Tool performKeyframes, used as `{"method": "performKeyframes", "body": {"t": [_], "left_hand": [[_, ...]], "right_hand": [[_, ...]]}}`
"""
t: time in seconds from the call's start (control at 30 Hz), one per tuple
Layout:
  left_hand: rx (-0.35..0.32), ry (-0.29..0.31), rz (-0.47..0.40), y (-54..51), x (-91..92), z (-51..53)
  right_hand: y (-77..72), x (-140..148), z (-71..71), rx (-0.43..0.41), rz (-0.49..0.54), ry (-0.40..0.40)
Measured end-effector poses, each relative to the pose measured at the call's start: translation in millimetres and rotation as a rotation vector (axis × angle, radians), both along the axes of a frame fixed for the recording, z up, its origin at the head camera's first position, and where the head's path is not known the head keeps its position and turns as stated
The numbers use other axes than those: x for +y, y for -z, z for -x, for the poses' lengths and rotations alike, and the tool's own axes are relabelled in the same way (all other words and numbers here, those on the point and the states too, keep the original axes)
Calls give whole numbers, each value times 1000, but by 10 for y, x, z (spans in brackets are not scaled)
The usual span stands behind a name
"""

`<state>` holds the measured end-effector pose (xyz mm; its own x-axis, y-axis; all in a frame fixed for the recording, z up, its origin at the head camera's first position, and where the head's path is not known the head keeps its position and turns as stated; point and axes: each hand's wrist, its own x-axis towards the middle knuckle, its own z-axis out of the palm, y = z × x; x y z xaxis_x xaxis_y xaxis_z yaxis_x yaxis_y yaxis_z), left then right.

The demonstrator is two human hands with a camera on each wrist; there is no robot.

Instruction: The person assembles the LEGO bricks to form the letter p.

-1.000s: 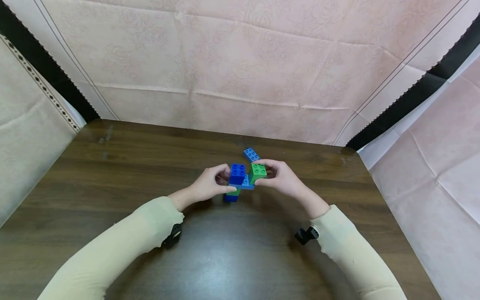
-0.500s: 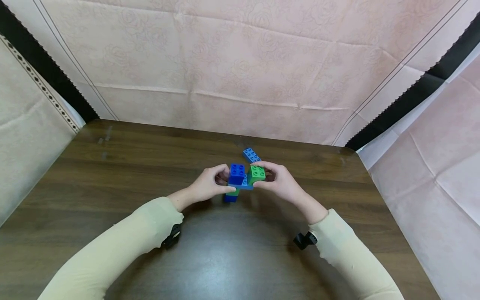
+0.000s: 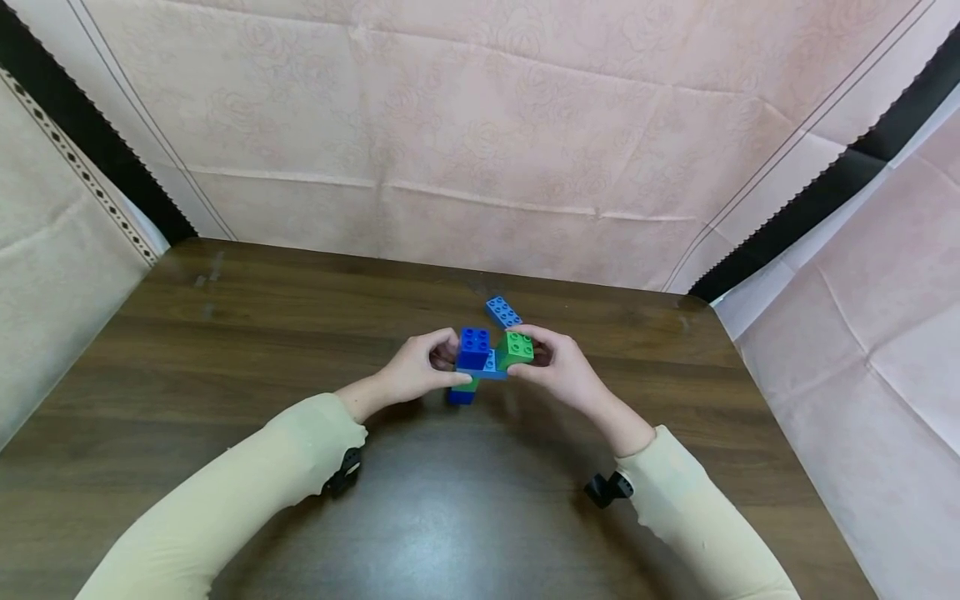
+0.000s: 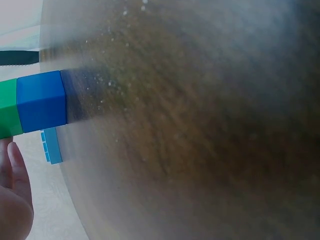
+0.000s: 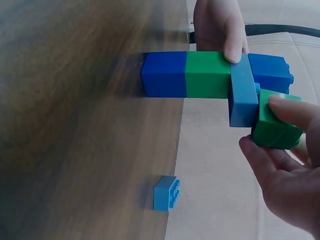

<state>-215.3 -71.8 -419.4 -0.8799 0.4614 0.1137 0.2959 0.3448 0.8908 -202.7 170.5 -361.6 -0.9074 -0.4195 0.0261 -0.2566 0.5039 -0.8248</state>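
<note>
Fingers [image 5: 291, 111] half closed on both sides

Our left hand [image 3: 417, 367] pinches the tower [image 3: 473, 350] on the table's [image 3: 300, 333] far half; rightward, our right hand [image 3: 558, 365] pinches the green block [image 3: 514, 350], askew at the long blue block's [image 5: 243, 97] overhanging end. Pressing there off-centre, we judge, could tip the tower.

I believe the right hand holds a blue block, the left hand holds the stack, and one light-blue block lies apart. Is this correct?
Not quite: the right hand holds a green block, as the right wrist view shows. The left hand holds the stack, and one light-blue block lies apart.
</note>
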Motion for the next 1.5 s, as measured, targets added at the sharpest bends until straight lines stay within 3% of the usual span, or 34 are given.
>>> {"method": "performKeyframes", "body": {"t": [0.6, 0.97, 1.27, 1.5], "left_hand": [[3, -18, 21, -22, 14, -17], [4, -14, 7, -41, 23, -27], [19, -14, 17, -67, 0, -18], [18, -8, 1, -43, 35, -20]], "right_hand": [[-73, -23, 17, 56, -117, -50], [-39, 25, 63, 107, -41, -41], [-41, 9, 97, 150, -54, -71], [-25, 38, 65, 130, -76, -30]]}}
